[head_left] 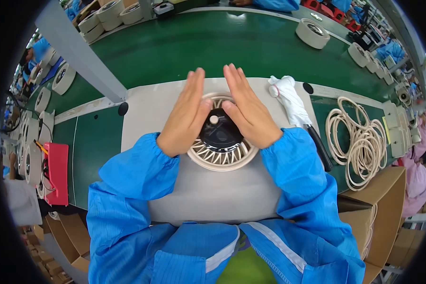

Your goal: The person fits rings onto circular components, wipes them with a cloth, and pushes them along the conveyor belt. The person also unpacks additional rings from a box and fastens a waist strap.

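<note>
A round cream housing [244, 154] with radiating ribs lies on the grey mat [213, 199], and a glossy black disc [221, 135] with a small cream knob fills its centre. My left hand [184, 116] is over its left side, fingers straight and pointing away from me. On the opposite side, my right hand [251, 113] mirrors it, palm turned inward and fingers stretched out. Neither hand grips anything; whether they touch the housing I cannot tell. Right of my right hand lies a black-handled tool [319, 149], its head wrapped in white cloth [291, 102].
Coiled cream cord [355, 142] lies at right, above an open cardboard box [378, 217]. A red holder [58, 173] stands at left near a grey post [80, 52]. Across the green belt [184, 42] sits another round cream unit [312, 34]. Other people work around the edges.
</note>
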Available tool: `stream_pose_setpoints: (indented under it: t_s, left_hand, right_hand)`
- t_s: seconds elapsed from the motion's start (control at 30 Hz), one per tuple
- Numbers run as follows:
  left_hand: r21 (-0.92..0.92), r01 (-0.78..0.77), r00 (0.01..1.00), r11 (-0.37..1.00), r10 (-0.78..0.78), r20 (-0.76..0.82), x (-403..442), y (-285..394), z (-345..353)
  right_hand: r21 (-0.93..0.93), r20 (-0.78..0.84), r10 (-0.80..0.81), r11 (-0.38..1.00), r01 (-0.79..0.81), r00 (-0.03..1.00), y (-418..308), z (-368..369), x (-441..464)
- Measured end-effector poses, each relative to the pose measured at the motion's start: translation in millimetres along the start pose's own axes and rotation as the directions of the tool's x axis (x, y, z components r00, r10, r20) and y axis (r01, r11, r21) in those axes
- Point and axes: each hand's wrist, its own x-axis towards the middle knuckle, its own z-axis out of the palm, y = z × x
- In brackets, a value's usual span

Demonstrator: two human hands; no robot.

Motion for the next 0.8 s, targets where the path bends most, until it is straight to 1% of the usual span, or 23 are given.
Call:
stream_pose_setpoints:
  t_s: [0.03, 0.07, 0.1, 0.13, 0.17, 0.2, 0.27, 0.3, 0.33, 0.37, 0.4, 0.43, 0.47, 0.5, 0.53, 0.6, 0.67, 0.73, 0.77, 0.8]
  left_hand:
    - [-0.045, 0.035, 0.998, 0.998, -0.037, -0.054, 0, 2, 0]
    - [-0.093, 0.068, 0.991, 0.993, -0.077, -0.105, -1, 4, -1]
    - [-0.099, 0.028, 0.995, 0.995, -0.038, -0.097, -1, 10, -2]
    - [-0.041, -0.031, 0.968, 0.999, 0.02, -0.251, -5, 11, -5]
    - [-0.018, -0.059, 0.945, 0.998, 0.05, -0.324, -10, 14, -8]
    - [0.008, -0.084, 0.915, 0.996, 0.08, -0.394, -14, 17, -12]
    - [0.188, -0.31, 0.897, 0.932, 0.353, -0.267, -26, 33, -27]
    - [0.179, -0.315, 0.897, 0.932, 0.354, -0.263, -37, 35, -23]
    - [0.279, -0.475, 0.869, 0.835, 0.494, 0.001, -51, 37, -18]
    - [0.326, -0.636, 0.772, 0.699, 0.574, 0.274, -57, 37, -13]
    - [0.32, -0.645, 0.764, 0.694, 0.584, 0.272, -55, 32, -12]
    - [0.399, -0.644, 0.765, 0.652, 0.561, 0.317, -53, 25, -10]
    - [0.474, -0.64, 0.767, 0.605, 0.533, 0.356, -50, 18, -9]
    - [0.546, -0.632, 0.773, 0.55, 0.501, 0.39, -47, 12, -5]
    - [0.538, -0.636, 0.769, 0.553, 0.508, 0.388, -39, 7, -1]
    - [0.543, -0.541, 0.84, 0.642, 0.447, 0.308, -8, -10, 5]
    - [0.566, -0.465, 0.879, 0.681, 0.431, 0.204, 31, -39, 12]
    - [0.595, -0.369, 0.922, 0.714, 0.36, 0.141, 72, -67, 11]
    - [0.604, -0.365, 0.923, 0.709, 0.359, 0.137, 89, -81, 12]
    - [0.692, -0.296, 0.949, 0.659, 0.287, 0.133, 104, -94, 15]
  right_hand:
    - [0.089, -0.034, -0.024, 0.996, 0.027, 0.999, 3, -4, 3]
    - [0.073, -0.046, -0.025, 0.997, 0.029, 0.999, 3, -11, 3]
    - [0.202, -0.165, 0.047, 0.979, -0.013, 0.985, 2, -24, 1]
    - [0.344, -0.256, 0.129, 0.938, -0.034, 0.958, 2, -32, 0]
    - [0.481, -0.326, 0.219, 0.876, -0.038, 0.92, 1, -40, -2]
    - [0.472, -0.332, 0.223, 0.881, -0.043, 0.917, -4, -52, -8]
    - [0.494, -0.481, 0.279, 0.869, -0.006, 0.831, -21, -82, -27]
    - [0.457, -0.542, 0.313, 0.888, -0.039, 0.78, -30, -94, -39]
    - [0.419, -0.602, 0.336, 0.905, -0.071, 0.724, -37, -103, -52]
    - [0.412, -0.607, 0.334, 0.908, -0.074, 0.721, -40, -109, -65]
    - [0.451, -0.646, 0.383, 0.889, -0.075, 0.66, -43, -113, -78]
    - [0.487, -0.68, 0.431, 0.87, -0.074, 0.594, -45, -117, -90]
    - [0.476, -0.688, 0.426, 0.876, -0.078, 0.587, -46, -120, -100]
    - [0.494, -0.645, 0.442, 0.863, -0.101, 0.624, -44, -120, -109]
    - [0.518, -0.593, 0.464, 0.845, -0.129, 0.659, -43, -120, -118]
    - [0.554, -0.488, 0.499, 0.811, -0.188, 0.716, -44, -120, -133]
    - [0.557, -0.395, 0.523, 0.79, -0.256, 0.755, -49, -120, -140]
    - [0.536, -0.3, 0.531, 0.781, -0.32, 0.792, -55, -121, -145]
    - [0.521, -0.251, 0.531, 0.779, -0.349, 0.809, -58, -121, -146]
    - [0.501, -0.203, 0.521, 0.783, -0.369, 0.829, -60, -122, -146]
